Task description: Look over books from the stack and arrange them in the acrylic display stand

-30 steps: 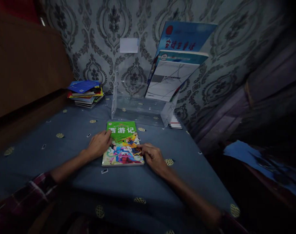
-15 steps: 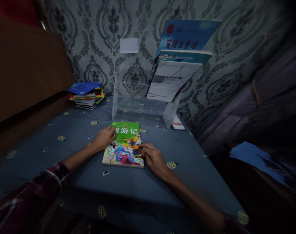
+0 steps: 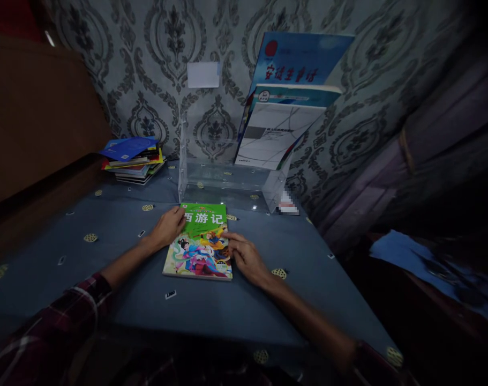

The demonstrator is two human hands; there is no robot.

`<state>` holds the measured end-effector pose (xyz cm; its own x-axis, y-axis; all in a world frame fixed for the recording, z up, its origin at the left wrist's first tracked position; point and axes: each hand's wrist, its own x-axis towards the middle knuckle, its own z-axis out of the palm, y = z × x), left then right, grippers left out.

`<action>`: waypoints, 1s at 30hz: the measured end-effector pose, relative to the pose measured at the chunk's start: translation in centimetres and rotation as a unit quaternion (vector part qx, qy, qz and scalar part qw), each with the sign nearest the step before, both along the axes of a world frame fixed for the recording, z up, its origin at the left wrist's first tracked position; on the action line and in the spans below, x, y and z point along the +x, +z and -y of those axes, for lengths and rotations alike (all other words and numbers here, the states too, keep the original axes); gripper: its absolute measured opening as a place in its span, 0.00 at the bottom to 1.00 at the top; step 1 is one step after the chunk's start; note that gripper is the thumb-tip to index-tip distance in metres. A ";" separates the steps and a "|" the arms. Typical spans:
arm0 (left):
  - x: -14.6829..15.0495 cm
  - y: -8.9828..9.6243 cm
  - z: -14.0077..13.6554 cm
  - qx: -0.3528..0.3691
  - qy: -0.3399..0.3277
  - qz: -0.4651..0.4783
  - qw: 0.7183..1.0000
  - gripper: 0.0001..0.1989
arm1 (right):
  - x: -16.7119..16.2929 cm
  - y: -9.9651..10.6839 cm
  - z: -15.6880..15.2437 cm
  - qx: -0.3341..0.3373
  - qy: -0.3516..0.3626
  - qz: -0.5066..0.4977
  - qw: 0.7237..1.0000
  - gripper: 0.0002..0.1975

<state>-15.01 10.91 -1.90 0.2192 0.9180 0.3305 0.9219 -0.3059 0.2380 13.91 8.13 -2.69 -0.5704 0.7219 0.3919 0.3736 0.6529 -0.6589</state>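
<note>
A green-topped picture book (image 3: pixel 201 236) with large white Chinese characters and colourful costumed figures lies closed on the cloth-covered table. My left hand (image 3: pixel 169 228) is at its upper left edge, fingers closed against the cover's side. On the opposite edge, my right hand (image 3: pixel 246 258) has its index finger stretched onto the cover near the yellow figure, the other fingers loosely bent beside the book. Just behind the book stands a clear acrylic rack (image 3: pixel 223 195). Upright in its right part lean a white-covered book (image 3: pixel 273 131) and a taller blue book (image 3: pixel 308 51).
A stack of books (image 3: pixel 135 161) sits at the table's back left, near a brown wooden panel (image 3: pixel 35 107). A white card (image 3: pixel 203 75) shows above the rack, before the patterned wall. Right of the table hang dark curtains (image 3: pixel 372 171), with blue cloth (image 3: pixel 400 254) below them.
The whole view has shifted slightly, so things appear a little further left. My right index finger looks straighter and higher on the cover. The book still lies between both hands.
</note>
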 end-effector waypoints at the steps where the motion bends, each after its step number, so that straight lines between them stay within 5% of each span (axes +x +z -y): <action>1: 0.0 0.0 -0.2 0.001 0.004 0.002 1.000 0.08 | 0.0 0.0 -0.2 -0.004 -0.001 0.001 1.000 0.12; 9: -0.2 0.1 -1.3 0.008 -0.005 0.030 0.999 0.08 | 0.1 -0.3 -1.0 -0.021 0.009 -0.017 1.000 0.12; 23: 0.0 0.0 2.0 0.029 0.035 0.034 0.998 0.08 | 0.9 -0.1 2.2 -0.034 -0.008 -0.035 0.999 0.13; 28: -0.3 -0.1 1.8 0.042 0.045 0.056 0.997 0.07 | 1.4 0.9 2.4 -0.052 0.016 0.014 0.998 0.05; 30: -0.3 -0.1 1.8 0.044 0.054 0.046 0.996 0.07 | 1.8 1.2 2.6 -0.064 0.028 0.041 0.997 0.11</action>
<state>-15.36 9.12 -1.97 0.0854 0.9011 0.4252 0.9262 -0.2291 0.2995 15.69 5.52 -1.51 -0.6380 0.7288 0.2485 0.3952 0.5869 -0.7066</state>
